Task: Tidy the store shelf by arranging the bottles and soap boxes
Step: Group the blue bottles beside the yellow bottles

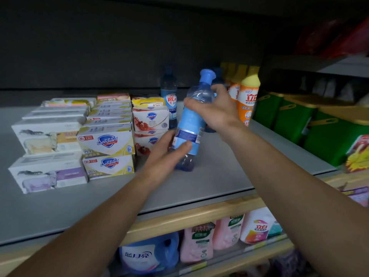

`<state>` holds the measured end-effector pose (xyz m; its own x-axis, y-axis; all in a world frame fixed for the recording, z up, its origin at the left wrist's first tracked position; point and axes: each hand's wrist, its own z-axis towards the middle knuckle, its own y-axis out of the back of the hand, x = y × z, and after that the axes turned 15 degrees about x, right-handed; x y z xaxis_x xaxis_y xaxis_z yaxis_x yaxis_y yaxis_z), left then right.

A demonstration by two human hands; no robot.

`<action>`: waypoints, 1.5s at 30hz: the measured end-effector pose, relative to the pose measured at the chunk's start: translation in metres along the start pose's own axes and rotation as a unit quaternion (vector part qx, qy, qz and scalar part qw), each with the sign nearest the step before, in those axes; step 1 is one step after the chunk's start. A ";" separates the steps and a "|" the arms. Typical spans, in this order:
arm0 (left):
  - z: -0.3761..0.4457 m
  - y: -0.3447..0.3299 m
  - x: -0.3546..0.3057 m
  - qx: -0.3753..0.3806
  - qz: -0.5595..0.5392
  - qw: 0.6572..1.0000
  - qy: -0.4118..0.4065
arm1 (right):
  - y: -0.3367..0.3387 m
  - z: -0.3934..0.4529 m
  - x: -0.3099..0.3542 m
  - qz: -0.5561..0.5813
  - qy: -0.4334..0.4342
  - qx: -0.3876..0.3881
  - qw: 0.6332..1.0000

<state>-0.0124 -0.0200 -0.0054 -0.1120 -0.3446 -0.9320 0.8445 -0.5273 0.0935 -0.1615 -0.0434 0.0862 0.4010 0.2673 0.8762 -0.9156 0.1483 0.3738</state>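
A clear blue bottle (193,118) with a light blue label and blue cap stands tilted on the grey shelf (209,182). My right hand (211,110) grips its upper body. My left hand (169,150) holds it low at the label, thumb across the front. Behind it stands a second blue bottle (169,92) upright. Orange bottles with yellow caps (248,96) line up at the back right. Stacked Safeguard soap boxes (106,144) and red-and-white soap boxes (150,118) sit to the left of the bottle.
White soap boxes with a sheep picture (48,156) lie at the far left. Green packs (311,126) fill the shelf's right end. Below the wooden shelf edge (199,214) stand pink and blue detergent bottles (197,242). Bare shelf lies in front of the bottle.
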 end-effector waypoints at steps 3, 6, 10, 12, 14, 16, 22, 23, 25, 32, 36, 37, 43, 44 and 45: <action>0.000 -0.003 0.003 -0.072 0.152 0.986 -0.003 | -0.008 -0.001 0.003 -0.081 0.048 -0.036 0.995; -0.001 0.003 0.000 -0.061 0.047 0.997 -0.007 | -0.007 0.001 0.006 -0.018 0.023 0.023 0.999; -0.007 0.011 -0.008 0.059 -0.302 0.948 0.076 | 0.007 -0.001 0.003 0.275 -0.045 0.183 0.943; -0.009 0.012 -0.011 0.142 -0.384 0.908 0.086 | 0.013 -0.006 -0.003 0.397 -0.042 0.240 0.885; -0.010 0.014 -0.013 0.211 -0.419 0.879 0.085 | 0.015 -0.009 -0.008 0.443 -0.026 0.275 0.853; -0.011 0.016 -0.014 0.240 -0.418 0.872 0.088 | 0.013 -0.010 -0.010 0.440 -0.012 0.266 0.858; -0.001 0.004 -0.006 0.041 -0.245 0.967 0.064 | 0.012 -0.007 0.003 0.172 -0.039 0.089 0.980; -0.001 0.000 -0.004 0.017 -0.138 0.989 0.048 | 0.009 -0.007 0.005 0.095 -0.038 0.061 0.993; -0.001 -0.007 -0.001 -0.009 0.063 0.998 0.028 | 0.003 -0.007 0.009 -0.019 -0.025 0.017 0.999; -0.007 -0.003 -0.009 0.036 -0.288 0.952 0.101 | -0.002 0.002 0.011 0.092 -0.078 0.135 0.983; -0.009 0.005 -0.014 0.126 -0.377 0.903 0.165 | 0.000 0.004 -0.003 0.177 -0.100 0.156 0.967; -0.009 0.005 -0.014 0.133 -0.388 0.896 0.172 | 0.000 0.005 -0.006 0.167 -0.113 0.151 0.968; -0.005 0.010 -0.007 0.153 -0.396 0.887 0.183 | -0.005 0.005 -0.014 0.171 -0.146 0.118 0.967; -0.004 0.011 -0.005 0.147 -0.384 0.894 0.176 | -0.003 0.004 -0.012 0.175 -0.133 0.115 0.969; -0.002 0.011 -0.003 0.133 -0.369 0.905 0.164 | -0.002 0.002 -0.009 0.166 -0.113 0.112 0.973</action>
<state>-0.0022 -0.0232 -0.0021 -0.3965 0.4032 -0.8248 0.4426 -0.7031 -0.5565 -0.1639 -0.0484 0.0782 0.0878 0.0454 0.9951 -0.9874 -0.1280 0.0930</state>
